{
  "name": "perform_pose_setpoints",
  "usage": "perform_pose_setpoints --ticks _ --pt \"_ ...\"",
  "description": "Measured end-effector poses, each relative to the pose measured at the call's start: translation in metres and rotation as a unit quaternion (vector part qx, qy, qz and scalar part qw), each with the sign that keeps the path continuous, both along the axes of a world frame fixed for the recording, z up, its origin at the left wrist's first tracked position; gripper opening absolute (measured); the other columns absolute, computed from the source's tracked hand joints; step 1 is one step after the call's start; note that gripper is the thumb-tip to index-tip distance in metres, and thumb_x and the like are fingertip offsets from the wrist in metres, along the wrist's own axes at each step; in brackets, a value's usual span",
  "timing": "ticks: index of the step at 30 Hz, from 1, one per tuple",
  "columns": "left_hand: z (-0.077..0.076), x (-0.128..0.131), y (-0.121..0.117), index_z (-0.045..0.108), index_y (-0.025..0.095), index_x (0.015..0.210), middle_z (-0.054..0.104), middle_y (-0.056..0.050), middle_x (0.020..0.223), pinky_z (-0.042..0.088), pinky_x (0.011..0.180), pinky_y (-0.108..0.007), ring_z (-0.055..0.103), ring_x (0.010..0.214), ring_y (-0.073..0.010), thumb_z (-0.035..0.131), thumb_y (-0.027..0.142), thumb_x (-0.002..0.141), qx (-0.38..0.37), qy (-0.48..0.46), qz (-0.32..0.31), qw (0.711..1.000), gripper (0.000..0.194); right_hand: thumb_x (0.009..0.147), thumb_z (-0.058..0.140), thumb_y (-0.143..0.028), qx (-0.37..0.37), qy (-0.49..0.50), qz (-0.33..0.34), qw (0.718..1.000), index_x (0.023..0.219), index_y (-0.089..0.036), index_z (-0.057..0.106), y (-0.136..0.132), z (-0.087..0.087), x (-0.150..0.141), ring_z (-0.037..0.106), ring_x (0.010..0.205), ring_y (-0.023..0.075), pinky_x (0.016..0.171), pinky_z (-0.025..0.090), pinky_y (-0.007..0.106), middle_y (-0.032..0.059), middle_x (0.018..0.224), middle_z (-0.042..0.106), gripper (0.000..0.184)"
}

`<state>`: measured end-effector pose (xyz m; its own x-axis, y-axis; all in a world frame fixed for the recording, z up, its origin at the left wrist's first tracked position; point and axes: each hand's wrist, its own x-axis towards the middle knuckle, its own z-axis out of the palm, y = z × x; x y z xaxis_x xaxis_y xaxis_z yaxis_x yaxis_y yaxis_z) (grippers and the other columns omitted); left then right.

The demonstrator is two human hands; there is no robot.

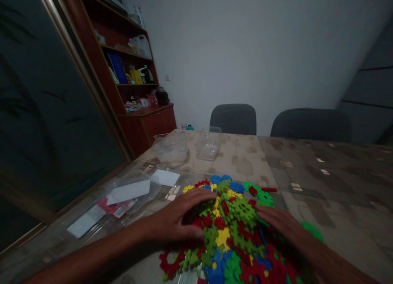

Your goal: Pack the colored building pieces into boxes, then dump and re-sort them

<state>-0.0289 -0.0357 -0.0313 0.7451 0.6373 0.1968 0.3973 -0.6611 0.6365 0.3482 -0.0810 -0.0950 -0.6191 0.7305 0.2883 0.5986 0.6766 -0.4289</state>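
A heap of plastic gear-shaped building pieces (241,210) in green, red, yellow and blue lies on the table in front of me. My left hand (179,216) rests against the heap's left side, thumb and fingers apart and curved around it. On the right side, my right hand (281,222) lies along the pieces with its fingers stretched out; its lower fingers are partly hidden. Neither hand visibly grips a single piece. At the far side of the heap are blue gear pieces (236,188). A green round piece (312,231) sits just beyond my right wrist.
Two clear plastic containers, a wide one (171,148) and a narrower one (209,144), stand farther back. Left of the heap lie clear plastic packaging (135,179), white cards (166,177) and a red-and-white label (118,209). Grey chairs (233,119) stand beyond the table.
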Motion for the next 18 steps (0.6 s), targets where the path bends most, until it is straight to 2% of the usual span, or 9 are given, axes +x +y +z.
perform_pose_setpoints --ticks 3,5,6,9,11,13,15,18 --pt "-0.008 -0.018 -0.041 0.026 0.041 0.155 0.03 -0.005 0.162 0.023 0.117 -0.064 0.022 0.149 -0.0402 0.073 0.072 0.071 0.034 0.073 -0.053 0.995 0.101 0.094 0.059 -0.042 0.147 -0.036 -0.003 0.989 0.151 -0.052 0.03 -0.021 -0.036 0.001 0.056 0.129 0.0322 0.096 0.055 0.05 -0.0019 0.149 0.052 0.065" --pt "-0.017 -0.021 -0.057 0.022 0.042 0.156 0.026 -0.006 0.164 0.02 0.115 -0.068 0.019 0.148 -0.0429 0.073 0.073 0.07 0.051 0.106 -0.064 0.991 0.105 0.096 0.057 -0.037 0.202 -0.052 -0.026 0.978 0.151 -0.052 0.029 -0.023 -0.046 -0.009 0.056 0.127 0.0324 0.094 0.056 0.051 -0.0017 0.147 0.054 0.064" --pt "-0.021 -0.019 -0.062 0.021 0.042 0.156 0.024 -0.007 0.164 0.02 0.114 -0.068 0.02 0.148 -0.0436 0.073 0.073 0.07 0.059 0.108 -0.062 0.99 0.106 0.095 0.057 -0.038 0.211 -0.055 -0.032 0.975 0.153 -0.049 0.028 -0.021 -0.045 -0.018 0.055 0.128 0.0334 0.094 0.055 0.052 0.0 0.149 0.052 0.066" --pt "-0.032 -0.005 -0.06 0.019 0.042 0.157 0.021 -0.008 0.165 0.023 0.115 -0.065 0.022 0.148 -0.0416 0.07 0.07 0.076 0.09 0.077 -0.049 0.992 0.099 0.089 0.063 -0.046 0.183 -0.044 0.0 0.982 0.157 -0.038 0.025 -0.009 -0.024 -0.05 0.053 0.128 0.037 0.094 0.055 0.054 0.0069 0.153 0.047 0.079" --pt "-0.034 0.005 -0.053 0.018 0.04 0.157 0.019 -0.008 0.166 0.025 0.117 -0.061 0.021 0.149 -0.0384 0.064 0.066 0.084 0.11 0.044 -0.037 0.992 0.09 0.087 0.065 -0.042 0.156 -0.018 0.021 0.987 0.158 -0.033 0.024 0.001 -0.006 -0.07 0.051 0.13 0.0368 0.098 0.052 0.056 0.0098 0.153 0.047 0.082" --pt "-0.033 0.008 -0.05 0.018 0.038 0.157 0.018 -0.008 0.166 0.028 0.117 -0.058 0.022 0.149 -0.0365 0.056 0.064 0.09 0.123 0.013 -0.007 0.992 0.081 0.091 0.06 -0.035 0.127 0.011 -0.009 0.992 0.159 -0.033 0.021 0.01 0.009 -0.081 0.046 0.136 0.0337 0.104 0.047 0.055 0.01 0.155 0.043 0.078" --pt "-0.031 0.002 -0.052 0.02 0.037 0.156 0.021 -0.008 0.165 0.031 0.117 -0.057 0.024 0.149 -0.0355 0.051 0.06 0.095 0.135 0.001 0.041 0.99 0.073 0.095 0.056 -0.037 0.094 0.028 -0.051 0.994 0.159 -0.034 0.021 0.018 0.019 -0.078 0.041 0.141 0.031 0.108 0.044 0.052 0.0093 0.159 0.037 0.073" --pt "-0.035 -0.026 -0.069 0.025 0.039 0.154 0.029 -0.004 0.163 0.035 0.116 -0.055 0.029 0.147 -0.0332 0.049 0.042 0.1 0.174 0.035 0.149 0.973 0.06 0.097 0.052 -0.044 0.065 0.035 -0.098 0.992 0.154 -0.036 0.032 0.023 0.02 -0.042 0.042 0.141 0.0305 0.11 0.043 0.051 0.0064 0.16 0.037 0.061"
